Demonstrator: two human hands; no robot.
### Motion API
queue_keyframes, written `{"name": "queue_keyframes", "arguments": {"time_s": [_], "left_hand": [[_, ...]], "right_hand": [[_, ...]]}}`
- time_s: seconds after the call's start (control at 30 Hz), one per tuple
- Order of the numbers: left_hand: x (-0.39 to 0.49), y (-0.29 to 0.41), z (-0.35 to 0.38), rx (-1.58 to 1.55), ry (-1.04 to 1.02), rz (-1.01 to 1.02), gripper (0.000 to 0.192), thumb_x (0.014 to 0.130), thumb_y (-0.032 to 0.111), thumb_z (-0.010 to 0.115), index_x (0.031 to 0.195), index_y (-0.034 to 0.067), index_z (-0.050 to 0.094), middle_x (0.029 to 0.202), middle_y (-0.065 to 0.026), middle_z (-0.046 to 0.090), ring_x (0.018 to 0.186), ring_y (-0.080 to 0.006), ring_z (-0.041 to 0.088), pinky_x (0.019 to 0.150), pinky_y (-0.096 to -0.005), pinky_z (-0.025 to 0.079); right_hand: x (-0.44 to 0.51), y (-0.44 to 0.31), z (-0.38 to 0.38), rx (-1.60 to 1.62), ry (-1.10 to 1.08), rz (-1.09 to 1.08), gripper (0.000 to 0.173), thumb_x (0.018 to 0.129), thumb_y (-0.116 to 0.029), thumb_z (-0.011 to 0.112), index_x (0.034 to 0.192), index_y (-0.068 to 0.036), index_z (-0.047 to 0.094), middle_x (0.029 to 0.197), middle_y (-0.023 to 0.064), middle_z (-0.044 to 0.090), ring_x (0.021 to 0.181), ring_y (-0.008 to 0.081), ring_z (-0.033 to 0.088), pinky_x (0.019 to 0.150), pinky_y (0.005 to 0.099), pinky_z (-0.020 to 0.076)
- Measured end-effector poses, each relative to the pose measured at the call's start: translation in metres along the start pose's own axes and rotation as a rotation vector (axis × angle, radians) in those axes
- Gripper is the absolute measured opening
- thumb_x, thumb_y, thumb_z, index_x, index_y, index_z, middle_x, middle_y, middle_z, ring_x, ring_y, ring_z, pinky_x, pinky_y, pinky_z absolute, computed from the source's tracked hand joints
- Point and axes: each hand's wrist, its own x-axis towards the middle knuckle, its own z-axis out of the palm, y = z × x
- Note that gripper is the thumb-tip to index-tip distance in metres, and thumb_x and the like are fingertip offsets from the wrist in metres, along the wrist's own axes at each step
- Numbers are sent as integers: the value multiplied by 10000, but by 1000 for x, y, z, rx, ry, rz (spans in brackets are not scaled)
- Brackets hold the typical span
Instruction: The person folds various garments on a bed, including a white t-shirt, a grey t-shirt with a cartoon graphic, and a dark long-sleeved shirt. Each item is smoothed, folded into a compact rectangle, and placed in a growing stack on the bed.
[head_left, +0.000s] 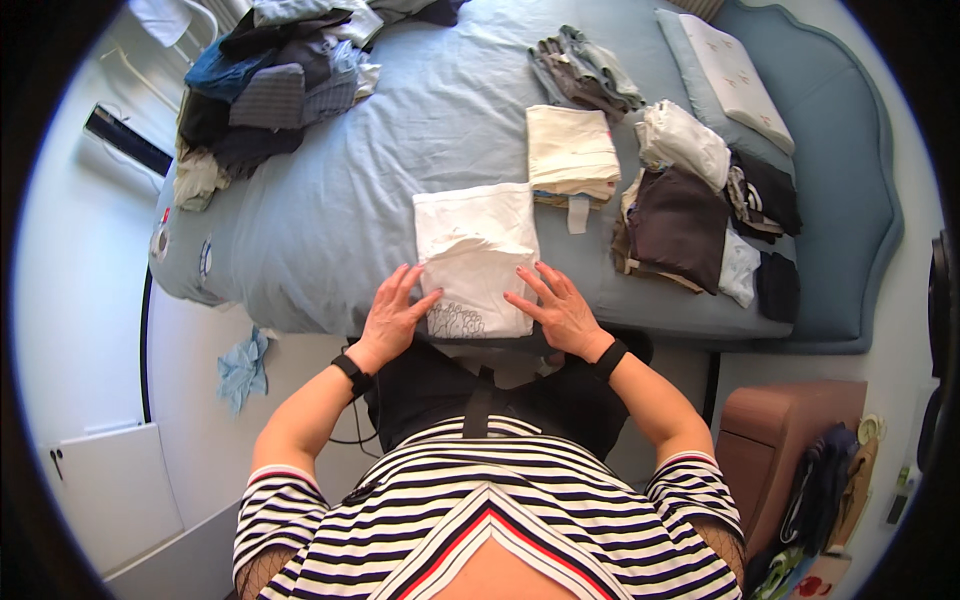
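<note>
A white garment (480, 255), folded into a rough rectangle, lies at the near edge of the bed in front of me. Black line drawing shows on its lower left part, and a rumpled fold crosses its middle. My left hand (396, 311) rests at the garment's left edge, fingers spread, thumb over the cloth. At the right edge, my right hand (559, 307) touches the fabric with its fingers apart. Neither hand grips anything. Just beyond the garment's upper right corner sits a stack of folded cream cloth (571, 150).
A jumbled clothes heap (277, 97) covers the bed's far left. Folded stacks, including a dark brown one (679, 229) and a white one (682, 139), stand right, before a pillow (739, 82) and blue headboard (832, 195). A light-blue cloth (244, 369) lies on the floor.
</note>
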Motion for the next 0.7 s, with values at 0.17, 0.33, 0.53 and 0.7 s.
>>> {"name": "queue_keyframes", "arguments": {"time_s": [0.17, 0.33, 0.53, 0.7], "left_hand": [[3, -4, 17, 105, 21, 111, 566, 723, 34, 567, 1235, 277, 561, 1433, -92, 349, 1343, -304, 298, 1102, -436, 252], [17, -4, 9, 97, 26, 199, 463, 720, 40, 601, 1122, 269, 603, 1431, -66, 354, 1355, -305, 284, 1104, -443, 246], [7, 12, -23, -351, -33, 194, 247, 752, 30, 633, 994, 81, 652, 1120, -70, 637, 1218, -262, 496, 1043, -408, 345], [18, 25, 6, -1341, 73, -764, 240, 906, 159, 541, 1053, -8, 631, 971, -31, 661, 890, -111, 582, 838, -258, 444]], "right_hand": [[3, -4, 25, 10, 41, 39, 604, 716, -30, 589, 1260, -286, 530, 1413, 66, 365, 1292, 316, 332, 1058, 430, 332], [11, -1, 17, 17, 122, 4, 446, 708, -37, 600, 1092, -261, 626, 1365, 37, 439, 1294, 320, 341, 1058, 434, 336], [2, -15, -29, 512, 69, 71, 228, 722, -33, 653, 945, -78, 648, 1051, 82, 646, 1161, 296, 533, 1018, 440, 378], [23, -8, -11, 1078, 186, 701, 281, 937, -244, 552, 896, 31, 590, 644, 87, 540, 632, 92, 442, 581, 258, 397]]}}
